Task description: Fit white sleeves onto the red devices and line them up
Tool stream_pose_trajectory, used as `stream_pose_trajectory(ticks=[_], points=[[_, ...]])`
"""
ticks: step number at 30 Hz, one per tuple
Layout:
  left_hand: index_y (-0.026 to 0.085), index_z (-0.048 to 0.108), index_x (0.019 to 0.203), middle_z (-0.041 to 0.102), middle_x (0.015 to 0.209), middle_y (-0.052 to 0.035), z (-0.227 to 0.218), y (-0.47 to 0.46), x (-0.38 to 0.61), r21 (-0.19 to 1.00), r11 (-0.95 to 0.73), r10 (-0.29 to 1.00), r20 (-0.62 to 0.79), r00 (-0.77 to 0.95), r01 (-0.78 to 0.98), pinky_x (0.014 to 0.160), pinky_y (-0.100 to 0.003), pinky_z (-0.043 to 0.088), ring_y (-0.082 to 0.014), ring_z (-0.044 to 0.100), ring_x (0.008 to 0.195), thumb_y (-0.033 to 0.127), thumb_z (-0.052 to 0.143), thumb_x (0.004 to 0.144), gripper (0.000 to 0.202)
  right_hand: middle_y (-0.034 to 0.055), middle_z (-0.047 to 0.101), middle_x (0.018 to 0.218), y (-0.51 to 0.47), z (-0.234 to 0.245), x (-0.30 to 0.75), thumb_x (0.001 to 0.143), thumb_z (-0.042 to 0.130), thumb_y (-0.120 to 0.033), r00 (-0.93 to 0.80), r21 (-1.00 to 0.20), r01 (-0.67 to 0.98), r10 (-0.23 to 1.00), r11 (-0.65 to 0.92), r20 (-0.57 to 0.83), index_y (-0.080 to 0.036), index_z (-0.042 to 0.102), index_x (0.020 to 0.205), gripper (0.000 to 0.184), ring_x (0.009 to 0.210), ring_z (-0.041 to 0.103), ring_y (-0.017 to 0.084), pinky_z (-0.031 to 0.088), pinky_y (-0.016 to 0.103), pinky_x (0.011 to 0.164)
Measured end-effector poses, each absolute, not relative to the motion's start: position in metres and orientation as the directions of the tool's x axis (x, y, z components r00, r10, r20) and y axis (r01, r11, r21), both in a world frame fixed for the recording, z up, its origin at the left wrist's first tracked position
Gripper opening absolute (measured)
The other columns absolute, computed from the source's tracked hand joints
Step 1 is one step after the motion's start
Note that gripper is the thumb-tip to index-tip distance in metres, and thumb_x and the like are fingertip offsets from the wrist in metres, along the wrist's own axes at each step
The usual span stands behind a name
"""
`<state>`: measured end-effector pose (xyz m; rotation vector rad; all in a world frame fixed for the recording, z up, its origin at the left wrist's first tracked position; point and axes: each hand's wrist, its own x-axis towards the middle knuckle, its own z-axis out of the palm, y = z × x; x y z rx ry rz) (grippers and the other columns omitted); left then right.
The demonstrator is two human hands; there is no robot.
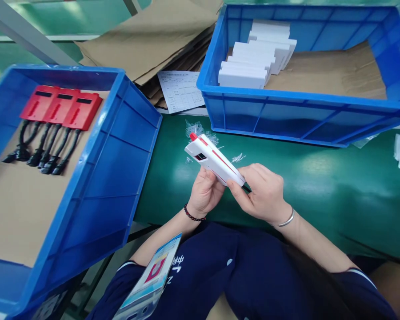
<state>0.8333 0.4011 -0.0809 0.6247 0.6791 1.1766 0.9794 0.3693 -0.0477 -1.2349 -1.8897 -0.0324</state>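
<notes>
White case (pixel 218 162) with red edges is held between the two grips, over the green bench (pixel 313 178) and just before the dark blue shirt (pixel 253 271) of the person. The left grip (pixel 206 189) is grasping the case from below, near its middle, and the right grip (pixel 262 191) is grasping its lower end, with the thumb on the near side. A short piece of black cable (pixel 246 189) comes out at the right grip. At the other end, farther from both grips, a red tip (pixel 193 136) stands out, and near it is a small dark window (pixel 200 156). Just beyond the grips, small clear plastic bits (pixel 238 158) lie on the bench. To the left of the left grip is a blue box (pixel 130 142); inside it three red boxes (pixel 62 106) lie side by side, with black cords (pixel 46 146) toward the person. Beyond the right grip is a second blue box (pixel 276 118), where white boxes (pixel 245 75) stand close together. Between these two blue boxes, farther than the grips, a printed paper (pixel 182 91) lies beside a brown cardboard pile (pixel 150 40).
</notes>
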Motion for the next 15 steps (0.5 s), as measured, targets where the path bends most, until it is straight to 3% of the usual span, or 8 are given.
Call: stream_pose_trajectory(ticks=[6,10,15], points=[[0.025,0.063,0.097,0.072,0.092,0.0033,-0.085,0.404,0.827,0.769,0.232,0.968,-0.122,0.22,-0.596,0.085,-0.03,0.055,-0.0152,0.068,0.086,0.05,0.091,0.063,0.051,0.0037,0.069,0.075,0.371,-0.043,0.987,0.097,0.057,-0.044,-0.2,-0.397,0.77,0.78,0.5,0.593,-0.019,0.063,0.087,0.027,0.069,0.06,0.017,0.04,0.032,0.059],[0.025,0.063,0.101,0.073,0.093,0.0033,-0.088,0.398,0.827,0.783,0.222,0.963,-0.082,0.257,-0.581,0.078,-0.026,0.053,-0.013,0.068,0.082,0.047,0.089,0.069,0.047,0.0063,0.072,0.087,0.376,-0.033,0.986,0.09,0.065,-0.057,-0.138,-0.528,0.677,0.793,0.513,0.593,-0.018,0.064,0.097,0.039,0.079,0.064,0.02,0.047,0.033,0.065],[0.022,0.064,0.099,0.072,0.091,-0.0015,-0.093,0.391,0.83,0.835,0.24,0.958,-0.122,0.259,-0.494,0.079,-0.03,0.053,-0.0175,0.068,0.084,0.053,0.088,0.066,0.051,0.0043,0.07,0.08,0.379,-0.03,0.984,0.097,0.06,-0.033,-0.128,-0.559,0.597,0.756,0.576,0.642,-0.021,0.065,0.092,0.014,0.071,0.06,0.017,0.046,0.032,0.063]])
